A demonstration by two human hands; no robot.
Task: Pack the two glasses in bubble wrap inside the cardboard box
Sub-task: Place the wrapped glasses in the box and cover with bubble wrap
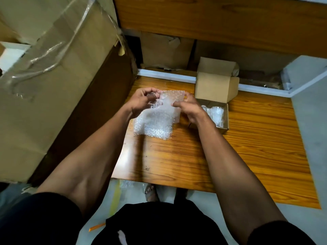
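Observation:
A sheet of clear bubble wrap (155, 119) is held up over the wooden table (247, 147), its lower part resting on the tabletop. My left hand (141, 103) pinches its upper left edge and my right hand (189, 106) grips its upper right edge. Just right of my right hand sits a small open cardboard box (215, 85) with its lid flap standing up. Two clear glasses (216, 114) lie side by side inside it, with what looks like bubble wrap in or around them. My right wrist hides part of the left glass.
A large cardboard carton (53, 76) with loose plastic straps stands at the left, close to the table edge. A wooden shelf (221, 20) with more cardboard under it runs along the back. A white ledge (265, 89) borders the table's far side. My foot (150, 191) shows below the near edge.

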